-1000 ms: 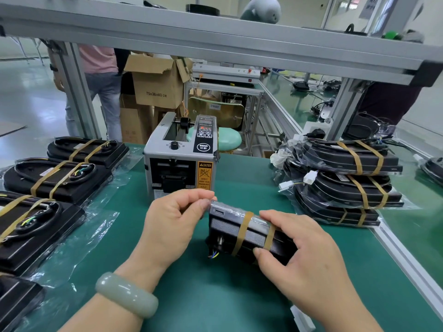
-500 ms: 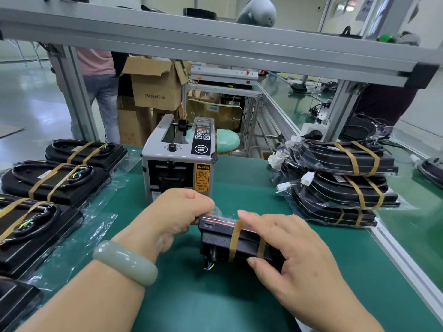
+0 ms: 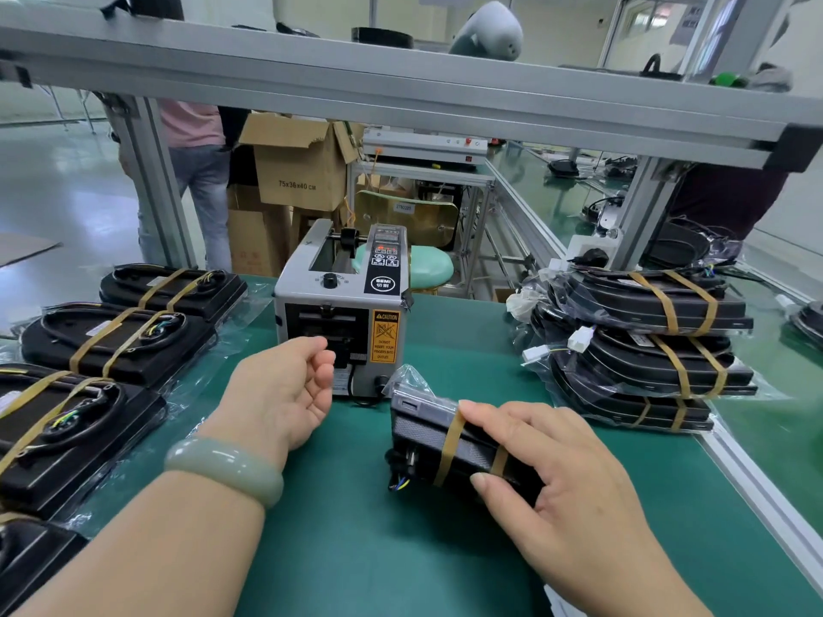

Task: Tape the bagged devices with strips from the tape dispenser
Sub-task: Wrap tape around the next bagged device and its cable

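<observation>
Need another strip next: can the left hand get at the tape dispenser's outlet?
Probably yes: the left hand hovers open and empty right before the tape dispenser outlet, nothing between; the right hand grips the bagged device aside.

The tape dispenser stands mid-table, behind the held bagged device. Taped devices lie in a row at left (single layer); a stack sits at right.
</observation>
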Action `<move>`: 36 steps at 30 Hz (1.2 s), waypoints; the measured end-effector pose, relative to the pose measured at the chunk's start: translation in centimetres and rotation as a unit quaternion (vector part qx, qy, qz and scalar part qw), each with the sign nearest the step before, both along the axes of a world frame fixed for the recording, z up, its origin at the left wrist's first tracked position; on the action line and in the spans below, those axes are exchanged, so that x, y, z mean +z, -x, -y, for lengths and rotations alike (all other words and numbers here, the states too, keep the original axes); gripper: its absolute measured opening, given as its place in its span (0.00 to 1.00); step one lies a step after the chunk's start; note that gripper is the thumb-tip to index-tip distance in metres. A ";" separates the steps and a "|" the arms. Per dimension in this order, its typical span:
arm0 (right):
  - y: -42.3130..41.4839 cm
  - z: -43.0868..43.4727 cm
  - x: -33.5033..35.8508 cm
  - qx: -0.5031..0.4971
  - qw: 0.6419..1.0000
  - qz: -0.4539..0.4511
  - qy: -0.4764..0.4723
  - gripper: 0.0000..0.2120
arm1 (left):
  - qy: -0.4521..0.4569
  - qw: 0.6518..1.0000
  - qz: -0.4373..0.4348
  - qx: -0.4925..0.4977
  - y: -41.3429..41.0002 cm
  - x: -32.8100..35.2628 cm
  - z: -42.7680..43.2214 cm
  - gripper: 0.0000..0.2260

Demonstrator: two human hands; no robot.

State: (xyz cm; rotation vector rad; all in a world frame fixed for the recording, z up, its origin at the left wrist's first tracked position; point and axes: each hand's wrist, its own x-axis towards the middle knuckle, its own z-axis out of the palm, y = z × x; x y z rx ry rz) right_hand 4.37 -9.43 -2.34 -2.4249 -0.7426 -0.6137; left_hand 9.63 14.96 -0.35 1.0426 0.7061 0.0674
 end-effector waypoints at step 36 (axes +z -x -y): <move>0.4 -0.5 0.5 0.005 1.000 0.010 -0.008 0.26 | -0.156 0.980 0.124 -0.013 4.8 -0.1 2.9 0.11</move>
